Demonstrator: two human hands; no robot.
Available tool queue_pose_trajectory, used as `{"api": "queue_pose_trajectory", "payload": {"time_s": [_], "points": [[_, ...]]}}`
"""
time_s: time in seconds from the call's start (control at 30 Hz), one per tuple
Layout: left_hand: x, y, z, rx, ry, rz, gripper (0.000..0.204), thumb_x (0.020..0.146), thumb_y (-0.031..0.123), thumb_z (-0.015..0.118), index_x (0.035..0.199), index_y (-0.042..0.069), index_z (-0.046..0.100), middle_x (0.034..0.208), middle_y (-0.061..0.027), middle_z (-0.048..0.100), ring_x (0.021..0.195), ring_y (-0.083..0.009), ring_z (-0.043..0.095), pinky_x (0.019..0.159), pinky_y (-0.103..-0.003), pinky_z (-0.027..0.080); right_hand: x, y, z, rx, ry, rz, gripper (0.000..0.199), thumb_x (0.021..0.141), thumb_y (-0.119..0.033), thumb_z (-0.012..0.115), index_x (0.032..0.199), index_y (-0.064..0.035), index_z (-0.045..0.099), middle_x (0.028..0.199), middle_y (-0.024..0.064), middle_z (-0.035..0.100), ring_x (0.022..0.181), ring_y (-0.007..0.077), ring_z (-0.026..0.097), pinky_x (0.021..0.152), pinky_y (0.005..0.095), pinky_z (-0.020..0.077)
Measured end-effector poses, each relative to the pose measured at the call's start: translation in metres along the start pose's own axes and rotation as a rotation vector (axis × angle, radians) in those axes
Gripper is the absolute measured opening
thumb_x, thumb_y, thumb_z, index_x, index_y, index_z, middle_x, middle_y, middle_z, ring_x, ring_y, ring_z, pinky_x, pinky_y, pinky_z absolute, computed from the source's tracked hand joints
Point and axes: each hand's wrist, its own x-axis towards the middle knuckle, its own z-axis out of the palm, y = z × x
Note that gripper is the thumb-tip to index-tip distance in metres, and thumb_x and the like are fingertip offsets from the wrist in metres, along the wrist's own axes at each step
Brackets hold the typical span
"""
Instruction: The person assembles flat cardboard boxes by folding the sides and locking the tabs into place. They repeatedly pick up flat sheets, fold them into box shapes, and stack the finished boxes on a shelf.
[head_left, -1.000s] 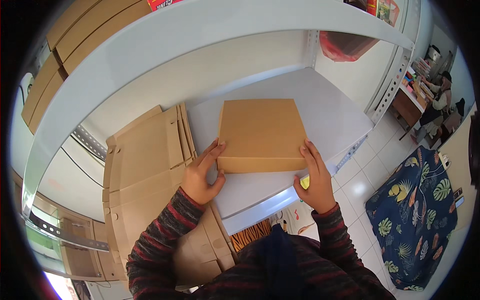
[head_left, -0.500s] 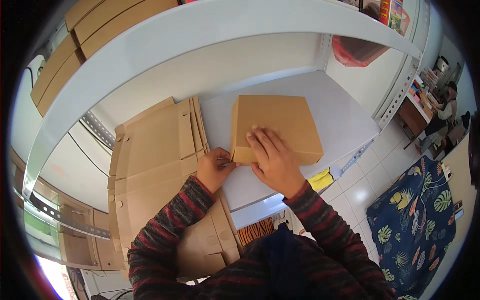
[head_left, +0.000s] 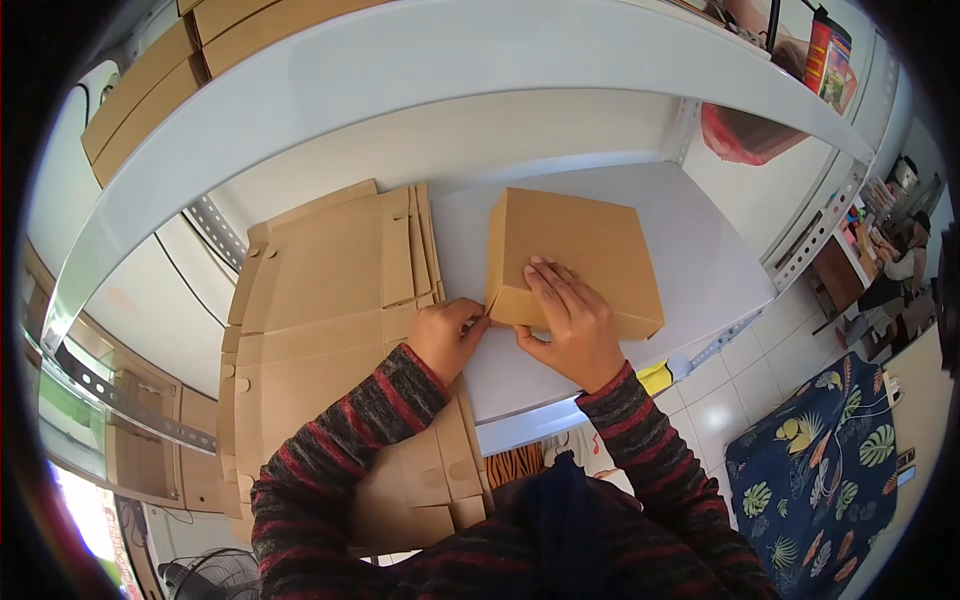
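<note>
Box (head_left: pixel 572 255) lies flat mid-shelf (head_left: pixel 700 270), nr front edge, long axis running left-near to right-far, slightly skewed to shelf edge. R hand (head_left: pixel 567 325) spread flat on box's near-left top, pressing. L hand (head_left: pixel 447 338) curled, pinching box's near-left corner flap. Flat cardboard blanks (head_left: pixel 330 290) stacked at shelf's left.

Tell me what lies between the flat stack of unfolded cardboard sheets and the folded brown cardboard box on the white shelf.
In the head view, a narrow strip of bare white shelf separates the cardboard sheets from the box; nearer the person, the left hand fills that gap.
</note>
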Motion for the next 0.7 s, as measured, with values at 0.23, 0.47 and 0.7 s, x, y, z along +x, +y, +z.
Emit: {"api": "queue_pose_trajectory", "payload": {"time_s": [0.23, 0.47, 0.7], "points": [[-0.001, -0.002, 0.002, 0.033, 0.011, 0.011, 0.009, 0.074, 0.005, 0.070, 0.077, 0.001, 0.063, 0.072, -0.0134, 0.064, 0.061, -0.0274, 0.064, 0.056, -0.034, 0.051, 0.002, -0.001, 0.002, 0.016, -0.002, 0.002, 0.056, 0.068, -0.015, 0.068, 0.119, 0.0027, 0.054, 0.119, 0.0180, 0.059, 0.109, 0.0320, 0.059, 0.095, 0.0440, 0.0472], [-0.002, -0.021, 0.008, -0.538, -0.101, -0.298, 0.012, 0.070, 0.003, 0.069, 0.072, -0.003, 0.059, 0.067, -0.0156, 0.063, 0.063, -0.0234, 0.066, 0.058, -0.030, 0.051, -0.005, -0.003, 0.007, -0.011, -0.073, 0.001, 0.059, 0.065, -0.013, 0.070, 0.120, 0.0005, 0.054, 0.122, 0.0155, 0.058, 0.111, 0.0322, 0.057, 0.095, 0.0440, 0.0465], [0.009, 0.012, -0.024, 0.187, -0.184, -0.041, 0.007, 0.081, 0.005, 0.058, 0.083, -0.002, 0.056, 0.073, -0.0146, 0.063, 0.063, -0.0277, 0.063, 0.059, -0.035, 0.050, 0.002, -0.007, -0.015, -0.057, -0.249, 0.024, 0.065, 0.065, -0.021, 0.074, 0.124, -0.0024, 0.052, 0.128, 0.0146, 0.052, 0.120, 0.0330, 0.048, 0.104, 0.0457, 0.0369]]}}
